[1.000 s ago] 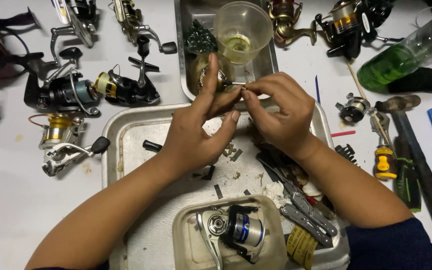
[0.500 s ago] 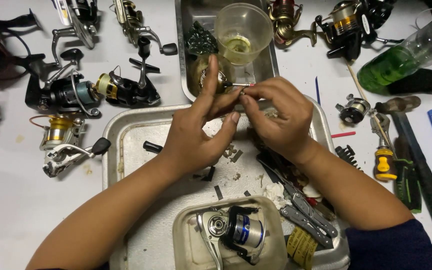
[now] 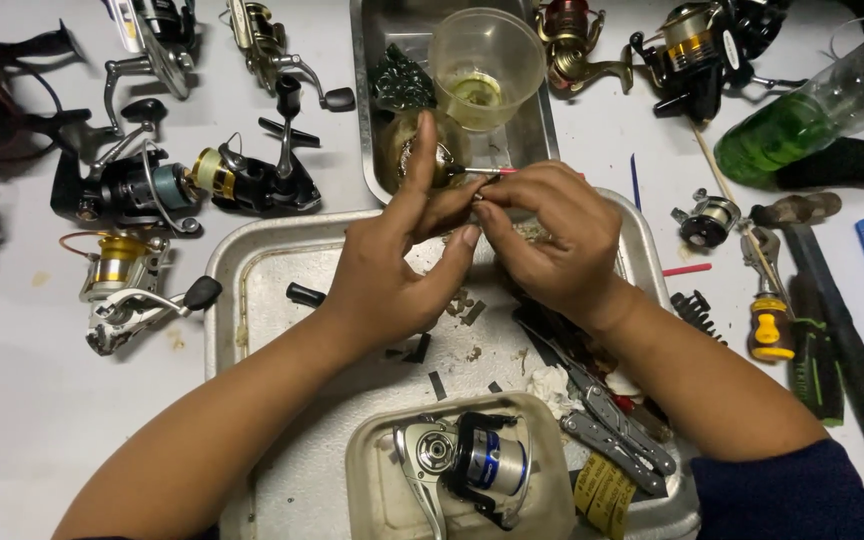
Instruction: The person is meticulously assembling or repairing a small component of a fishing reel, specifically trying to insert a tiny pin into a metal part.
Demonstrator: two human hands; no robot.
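Both hands (image 3: 482,250) pinch small part over metal tray (image 3: 252,270); reels around.

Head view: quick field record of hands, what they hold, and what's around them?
left hand: pinching a small part with the right, above the tray
right hand: fingertips meet the left's; thin red-tipped tool pokes out
part: too small to identify
tray: metal, under both hands
tub: holds a reel
pliers: on tray, right
cup: clear, beyond hands
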